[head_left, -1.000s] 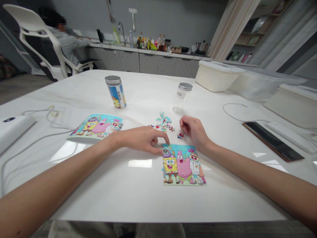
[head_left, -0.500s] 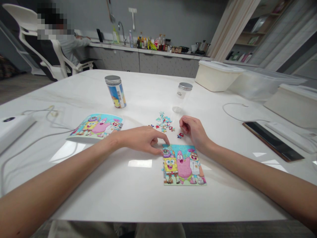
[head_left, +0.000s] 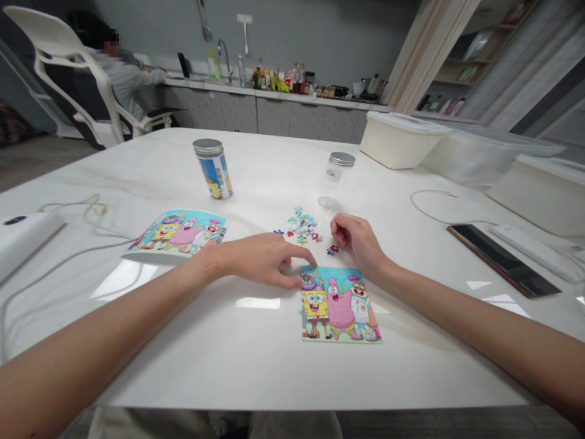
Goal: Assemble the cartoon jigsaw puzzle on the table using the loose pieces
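Note:
A jigsaw puzzle point(head_left: 340, 305) with cartoon figures lies flat before me on the white table point(head_left: 192, 360). My left hand point(head_left: 265, 259) rests at its upper left corner, index finger and thumb spread and touching or nearly touching its edge. It is open. Right of the puzzle's top, my right hand point(head_left: 359, 241) lies on its side on the table with its fingers curled closed; nothing shows in them. Close to those fingers is a loose red-and-blue puzzle piece point(head_left: 333, 250). A small heap of puzzle pieces point(head_left: 304, 225) lies between and beyond my hands.
A curved picture sheet point(head_left: 183, 231) lies left of my left arm. Farther back stand a printed jar point(head_left: 214, 171) and a clear jar point(head_left: 336, 180). Lidded bins point(head_left: 397, 143), cables and a dark phone-like slab point(head_left: 498, 256) occupy the right. Another person point(head_left: 123, 79) sits far left.
My left index finger has slid slightly right along the puzzle's top edge. My right hand has stayed in place. The seated person's head has shifted a little.

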`<action>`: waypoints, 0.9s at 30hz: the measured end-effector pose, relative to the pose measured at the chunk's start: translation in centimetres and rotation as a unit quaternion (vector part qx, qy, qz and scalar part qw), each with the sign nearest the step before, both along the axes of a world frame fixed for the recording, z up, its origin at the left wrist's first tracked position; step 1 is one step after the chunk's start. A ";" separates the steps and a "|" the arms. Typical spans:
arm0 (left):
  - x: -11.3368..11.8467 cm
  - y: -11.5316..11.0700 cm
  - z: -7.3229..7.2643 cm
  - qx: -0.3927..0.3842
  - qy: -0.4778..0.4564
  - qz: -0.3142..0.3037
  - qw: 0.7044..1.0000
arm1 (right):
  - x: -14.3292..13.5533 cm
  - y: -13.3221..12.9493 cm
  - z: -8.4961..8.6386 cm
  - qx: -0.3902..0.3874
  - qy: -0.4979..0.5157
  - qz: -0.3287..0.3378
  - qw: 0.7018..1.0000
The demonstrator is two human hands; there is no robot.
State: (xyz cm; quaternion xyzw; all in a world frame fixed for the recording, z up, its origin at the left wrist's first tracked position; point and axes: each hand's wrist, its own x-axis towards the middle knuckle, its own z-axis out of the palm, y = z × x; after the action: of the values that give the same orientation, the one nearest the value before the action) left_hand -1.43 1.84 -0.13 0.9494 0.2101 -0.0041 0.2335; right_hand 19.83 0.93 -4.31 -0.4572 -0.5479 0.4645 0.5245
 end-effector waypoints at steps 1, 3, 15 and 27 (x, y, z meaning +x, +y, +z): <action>0.0 -0.1 0.0 0.008 -0.001 -0.007 1.000 | 0.0 0.0 0.0 -0.001 0.000 -0.001 1.000; 0.0 -0.2 0.0 0.025 -0.003 -0.024 0.999 | 0.0 0.0 0.0 -0.003 -0.001 -0.002 1.000; 0.2 -0.9 -0.7 0.187 0.015 -0.070 0.980 | 0.1 0.0 0.1 -0.003 -0.001 -0.001 1.000; 0.4 -1.2 -0.8 0.235 0.028 -0.080 0.968 | 0.0 -0.1 0.3 -0.003 -0.007 -0.002 1.000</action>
State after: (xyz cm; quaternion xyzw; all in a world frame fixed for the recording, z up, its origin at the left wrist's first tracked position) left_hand -1.05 0.59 -0.89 0.9908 0.1355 0.0000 -0.0034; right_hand 19.82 0.78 -4.00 -0.4627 -0.5493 0.4618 0.5205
